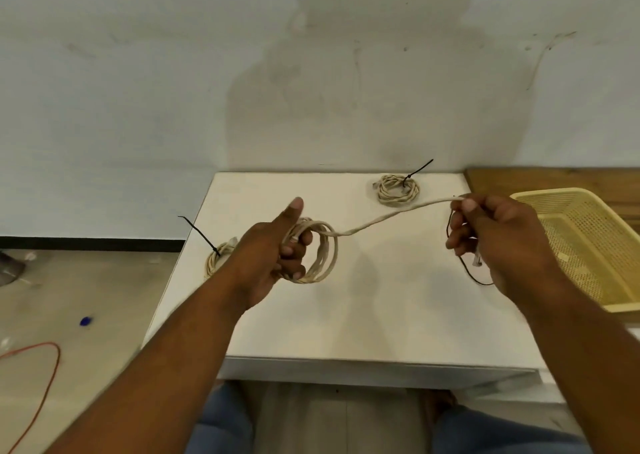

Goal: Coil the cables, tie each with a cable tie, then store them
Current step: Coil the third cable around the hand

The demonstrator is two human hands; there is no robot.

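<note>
My left hand (277, 253) grips several loops of a beige cable coil (323, 256) above the white table (363, 315), thumb pointing up. From the coil a loose cable end (388, 216) runs right to my right hand (491, 242), which pinches it near the tip. A thin black cable tie (464, 266) hangs from the same right hand. Two finished coils lie on the table, each with a black tie sticking up: one at the left edge (216, 258), partly hidden by my left wrist, and one at the back (398, 190).
A yellow perforated plastic basket (588, 242) stands at the table's right side, partly on a wooden surface (554, 178). A wall rises right behind the table. On the floor to the left lie an orange wire (48, 377) and a small blue object (86, 321).
</note>
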